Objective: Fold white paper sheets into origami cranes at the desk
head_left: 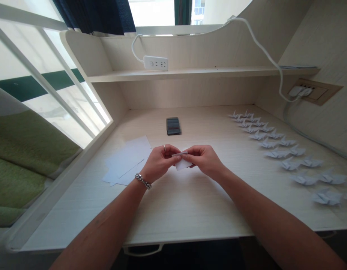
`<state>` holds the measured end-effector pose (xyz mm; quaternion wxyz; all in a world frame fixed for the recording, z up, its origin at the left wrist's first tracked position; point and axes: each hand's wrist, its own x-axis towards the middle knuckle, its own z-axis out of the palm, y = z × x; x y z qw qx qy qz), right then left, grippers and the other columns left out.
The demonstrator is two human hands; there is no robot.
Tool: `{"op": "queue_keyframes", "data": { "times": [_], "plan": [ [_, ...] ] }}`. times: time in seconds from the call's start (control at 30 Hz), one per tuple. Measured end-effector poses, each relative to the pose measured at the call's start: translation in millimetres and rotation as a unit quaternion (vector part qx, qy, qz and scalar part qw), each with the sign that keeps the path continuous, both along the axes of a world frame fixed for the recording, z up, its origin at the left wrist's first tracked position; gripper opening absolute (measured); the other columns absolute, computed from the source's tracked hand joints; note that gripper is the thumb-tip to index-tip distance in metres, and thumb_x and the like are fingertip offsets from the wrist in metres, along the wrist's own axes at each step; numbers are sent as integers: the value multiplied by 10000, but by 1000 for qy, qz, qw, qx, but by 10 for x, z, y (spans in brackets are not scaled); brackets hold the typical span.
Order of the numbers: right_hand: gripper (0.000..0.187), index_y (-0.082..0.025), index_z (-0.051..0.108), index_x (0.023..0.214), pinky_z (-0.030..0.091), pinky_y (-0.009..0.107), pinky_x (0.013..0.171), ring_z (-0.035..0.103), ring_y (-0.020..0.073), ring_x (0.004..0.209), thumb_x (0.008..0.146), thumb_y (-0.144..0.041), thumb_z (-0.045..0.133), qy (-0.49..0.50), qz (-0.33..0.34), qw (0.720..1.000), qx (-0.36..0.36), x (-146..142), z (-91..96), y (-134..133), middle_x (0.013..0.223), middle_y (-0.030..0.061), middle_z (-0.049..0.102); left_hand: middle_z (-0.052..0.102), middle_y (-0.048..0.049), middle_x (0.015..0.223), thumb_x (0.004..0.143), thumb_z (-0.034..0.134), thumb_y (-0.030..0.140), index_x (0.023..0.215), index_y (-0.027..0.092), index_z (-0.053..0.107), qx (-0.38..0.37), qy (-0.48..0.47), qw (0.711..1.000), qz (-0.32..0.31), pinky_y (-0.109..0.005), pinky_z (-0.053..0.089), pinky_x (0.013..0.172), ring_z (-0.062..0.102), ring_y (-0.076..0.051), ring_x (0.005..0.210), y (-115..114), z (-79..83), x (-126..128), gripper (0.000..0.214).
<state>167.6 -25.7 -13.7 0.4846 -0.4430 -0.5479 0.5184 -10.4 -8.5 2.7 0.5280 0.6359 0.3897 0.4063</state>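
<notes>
Between my two hands is a small piece of folded white paper [183,164], raised a little over the desk. My left hand [161,159], with a ring and a chain bracelet, pinches its left side between thumb and fingers. On the right side, the thumb and fingertips of my right hand [204,158] grip the same paper. A narrow folded edge runs along its top. Part of the paper is hidden behind my fingers. Loose white paper sheets [131,157] lie overlapping beside my left hand.
Folded paper cranes [288,164] stand in two rows along the right of the desk [190,213]. A small dark, pixelated object [173,126] lies beyond my hands. On the shelf [196,72] rests a white power strip [155,63]. A white cable [263,48] hangs to the wall socket [316,92].
</notes>
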Motion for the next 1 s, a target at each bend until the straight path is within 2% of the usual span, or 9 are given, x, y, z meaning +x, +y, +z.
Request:
{"op": "queue_keyframes", "data": {
  "times": [0.2, 0.5, 0.7, 0.87, 1.0],
  "plan": [
    [263, -169, 765, 830, 544, 271, 560, 645, 154, 656, 615, -318, 790, 54, 2, 998, -29, -8, 28, -17, 707, 43, 710, 677, -32, 683, 649, 777, 250, 770, 117, 692, -4, -19, 1000, 9, -258, 504, 599, 614, -134, 627, -8, 33, -23, 199],
    [215, -185, 766, 759, 551, 275, 558, 639, 144, 631, 573, -279, 820, 103, 12, 994, -30, -33, -24, -13, 689, 26, 700, 690, -28, 675, 630, 750, 189, 706, 143, 731, 6, -30, 999, 7, -249, 489, 595, 601, -131, 631, -10, 66, -47, 90],
    [200, -182, 765, 754, 549, 275, 582, 625, 131, 621, 568, -224, 822, 137, 35, 989, -51, -20, 39, -47, 692, 22, 689, 680, -15, 663, 649, 732, 169, 685, 153, 732, 17, -43, 999, -6, -234, 476, 590, 586, -119, 627, -6, 75, -69, 40],
    [210, -159, 753, 796, 540, 270, 583, 620, 142, 659, 708, -350, 739, 142, 80, 984, -74, 3, 76, -50, 700, 39, 668, 684, -26, 676, 669, 731, 198, 692, 149, 728, 38, -9, 999, -9, -242, 479, 598, 600, -133, 649, -25, 76, -64, 55],
    [248, -157, 744, 784, 530, 260, 584, 622, 139, 664, 672, -375, 783, 90, 61, 991, -74, -5, 27, -27, 718, 38, 676, 683, -32, 679, 685, 733, 216, 727, 136, 716, 35, 8, 999, -25, -235, 477, 581, 605, -130, 639, -16, 34, -55, 92]
  ]
}}
